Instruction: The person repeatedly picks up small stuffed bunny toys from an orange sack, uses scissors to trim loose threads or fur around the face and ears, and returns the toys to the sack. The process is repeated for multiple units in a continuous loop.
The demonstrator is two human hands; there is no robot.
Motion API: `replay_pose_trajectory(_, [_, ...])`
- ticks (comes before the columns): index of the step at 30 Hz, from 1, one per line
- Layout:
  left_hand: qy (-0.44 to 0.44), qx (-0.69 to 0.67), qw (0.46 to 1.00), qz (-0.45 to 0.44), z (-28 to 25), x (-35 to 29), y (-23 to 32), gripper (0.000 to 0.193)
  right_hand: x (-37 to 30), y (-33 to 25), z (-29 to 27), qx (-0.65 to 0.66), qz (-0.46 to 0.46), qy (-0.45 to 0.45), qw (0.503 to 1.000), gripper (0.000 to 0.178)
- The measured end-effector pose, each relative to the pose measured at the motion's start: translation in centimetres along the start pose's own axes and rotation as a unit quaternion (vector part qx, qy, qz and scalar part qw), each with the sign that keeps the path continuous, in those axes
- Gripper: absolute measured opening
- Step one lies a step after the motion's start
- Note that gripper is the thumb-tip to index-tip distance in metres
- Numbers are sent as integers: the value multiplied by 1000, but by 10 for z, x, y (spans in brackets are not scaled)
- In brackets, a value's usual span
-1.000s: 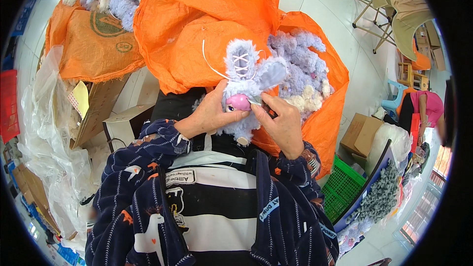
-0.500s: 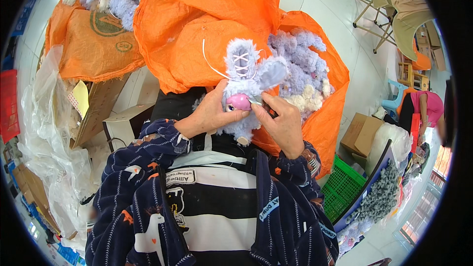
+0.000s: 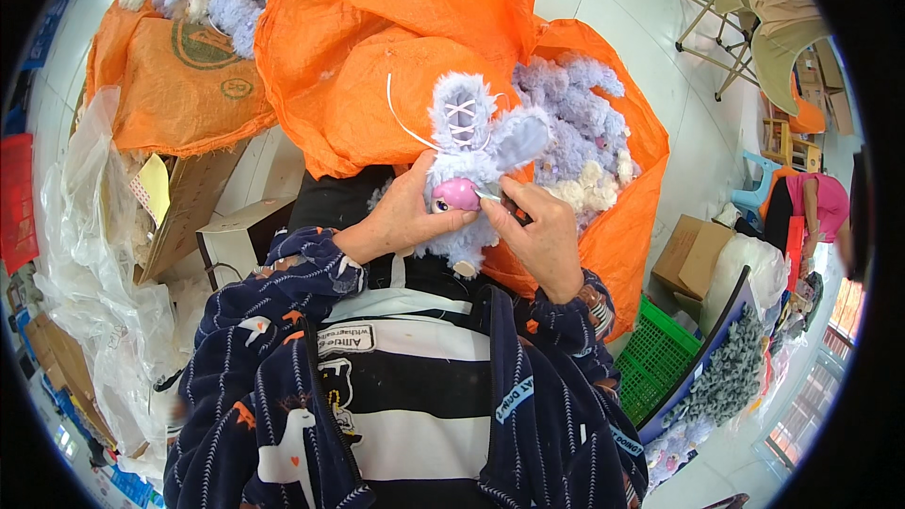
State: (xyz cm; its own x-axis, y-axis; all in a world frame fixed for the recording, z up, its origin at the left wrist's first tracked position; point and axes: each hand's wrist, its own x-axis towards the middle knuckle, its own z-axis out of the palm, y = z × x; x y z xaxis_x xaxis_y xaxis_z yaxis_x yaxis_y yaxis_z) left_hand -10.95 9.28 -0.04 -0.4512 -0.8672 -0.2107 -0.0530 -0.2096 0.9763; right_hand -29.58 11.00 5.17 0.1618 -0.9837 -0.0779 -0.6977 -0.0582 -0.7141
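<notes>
One long-eared lavender plush toy [image 3: 462,166] with a glossy pink face, held above the person's lap. Left hand [image 3: 403,214]: fingers closed about the toy's left side, thumb against the face. Right hand [image 3: 541,230]: thumb and forefinger pinching a small shiny sliver [image 3: 489,192], too small to identify, at the face's right edge. Beyond the toy: one bright orange woven sack [image 3: 368,104]. Right of it: heaped lavender and cream plush pieces [image 3: 567,118]. Far right of it: one beige fabric folding chair [image 3: 784,30].

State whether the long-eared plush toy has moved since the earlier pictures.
No; against the green plastic crate, the long-eared plush toy shows no visible shift.
</notes>
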Motion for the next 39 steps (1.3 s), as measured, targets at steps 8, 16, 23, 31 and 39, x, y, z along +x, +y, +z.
replay_pose_trajectory(8, [4,3,1000,-1,0,0,4,61,1,-1,1,0,8,3,1000,29])
replay_pose_trajectory(16, [13,24,999,28,0,0,0,60,0,-4,0,-3,14,1,1000,28])
replay_pose_trajectory(23, [5,17,1000,6,-1,0,0,63,0,-5,1,-19,2,2,1000,28])
replay_pose_trajectory(31, [-6,13,1000,7,-1,1,1,63,-1,3,-2,9,-5,-6,1000,30])
replay_pose_trajectory(39, [13,30,999,40,-1,1,-5,64,-4,-9,6,98,-61,45,992,31])
